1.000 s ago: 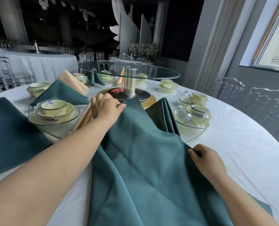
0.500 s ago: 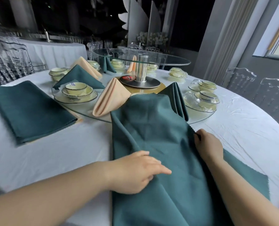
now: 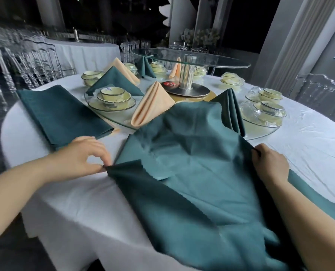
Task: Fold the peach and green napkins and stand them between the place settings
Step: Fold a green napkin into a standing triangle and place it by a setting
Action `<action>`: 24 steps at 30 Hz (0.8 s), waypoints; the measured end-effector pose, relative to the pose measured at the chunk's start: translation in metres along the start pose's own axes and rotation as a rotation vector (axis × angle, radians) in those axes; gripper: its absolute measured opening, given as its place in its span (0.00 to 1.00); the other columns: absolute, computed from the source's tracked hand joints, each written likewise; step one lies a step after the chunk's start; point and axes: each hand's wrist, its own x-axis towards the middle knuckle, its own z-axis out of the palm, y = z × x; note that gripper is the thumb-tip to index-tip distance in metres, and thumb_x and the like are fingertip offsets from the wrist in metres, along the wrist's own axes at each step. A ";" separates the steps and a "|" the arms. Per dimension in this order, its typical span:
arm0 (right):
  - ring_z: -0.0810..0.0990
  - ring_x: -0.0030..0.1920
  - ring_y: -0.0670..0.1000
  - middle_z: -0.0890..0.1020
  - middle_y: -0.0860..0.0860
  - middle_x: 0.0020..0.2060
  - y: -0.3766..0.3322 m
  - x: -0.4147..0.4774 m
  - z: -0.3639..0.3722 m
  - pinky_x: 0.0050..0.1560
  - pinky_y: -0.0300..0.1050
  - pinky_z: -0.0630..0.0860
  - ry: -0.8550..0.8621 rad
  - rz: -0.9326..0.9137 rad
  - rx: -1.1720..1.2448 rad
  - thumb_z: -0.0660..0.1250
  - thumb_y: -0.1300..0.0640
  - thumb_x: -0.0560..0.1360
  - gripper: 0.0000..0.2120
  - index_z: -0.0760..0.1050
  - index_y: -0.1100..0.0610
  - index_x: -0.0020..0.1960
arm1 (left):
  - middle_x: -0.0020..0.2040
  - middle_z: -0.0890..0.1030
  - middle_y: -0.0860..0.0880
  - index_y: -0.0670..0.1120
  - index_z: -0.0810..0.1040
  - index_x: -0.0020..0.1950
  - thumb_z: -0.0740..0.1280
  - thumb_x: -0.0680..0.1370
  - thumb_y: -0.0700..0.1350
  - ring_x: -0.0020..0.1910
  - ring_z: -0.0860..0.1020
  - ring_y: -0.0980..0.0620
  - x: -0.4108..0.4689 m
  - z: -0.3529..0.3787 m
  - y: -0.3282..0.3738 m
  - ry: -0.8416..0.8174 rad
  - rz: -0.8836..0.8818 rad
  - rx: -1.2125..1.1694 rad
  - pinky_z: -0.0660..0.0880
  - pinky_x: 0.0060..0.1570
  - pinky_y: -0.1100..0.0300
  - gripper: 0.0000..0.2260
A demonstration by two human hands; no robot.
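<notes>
A large green napkin (image 3: 198, 173) lies spread and rumpled on the white table in front of me. My left hand (image 3: 84, 155) pinches its left corner between thumb and fingertips. My right hand (image 3: 269, 163) grips its right edge. Beyond it a folded peach napkin (image 3: 152, 105) and a folded green napkin (image 3: 230, 109) stand on the glass ring. A place setting (image 3: 113, 97) of bowl and plates sits left of the peach one, another (image 3: 266, 111) at the right.
A flat pile of green napkins (image 3: 61, 112) lies at the left, peach cloth showing beneath it. A glass turntable (image 3: 190, 59) on a metal post stands at the table's centre. More standing napkins and bowls sit behind. Clear chairs ring the table.
My left hand slid from the cloth's far end back across the napkin to its left corner and now pinches it. The right hand still holds the right edge.
</notes>
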 end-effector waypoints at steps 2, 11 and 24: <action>0.76 0.49 0.65 0.80 0.66 0.47 0.000 0.001 0.002 0.49 0.50 0.63 -0.008 -0.005 -0.034 0.57 0.60 0.78 0.11 0.75 0.65 0.50 | 0.41 0.79 0.71 0.69 0.78 0.30 0.62 0.59 0.59 0.47 0.76 0.68 -0.015 -0.010 -0.013 -0.079 -0.126 -0.085 0.65 0.50 0.77 0.06; 0.77 0.48 0.63 0.80 0.67 0.44 0.004 -0.001 0.006 0.49 0.49 0.57 -0.019 -0.059 -0.160 0.58 0.60 0.77 0.10 0.76 0.65 0.50 | 0.62 0.68 0.69 0.65 0.71 0.57 0.61 0.62 0.67 0.58 0.62 0.80 0.018 0.038 0.076 -0.053 -0.054 -0.145 0.54 0.57 0.83 0.23; 0.77 0.49 0.63 0.80 0.67 0.43 0.007 -0.001 0.007 0.50 0.49 0.56 0.004 -0.077 -0.176 0.60 0.60 0.76 0.10 0.77 0.65 0.49 | 0.40 0.74 0.59 0.55 0.77 0.51 0.69 0.72 0.37 0.40 0.73 0.61 0.001 0.053 0.063 0.282 -0.316 -0.180 0.65 0.40 0.79 0.15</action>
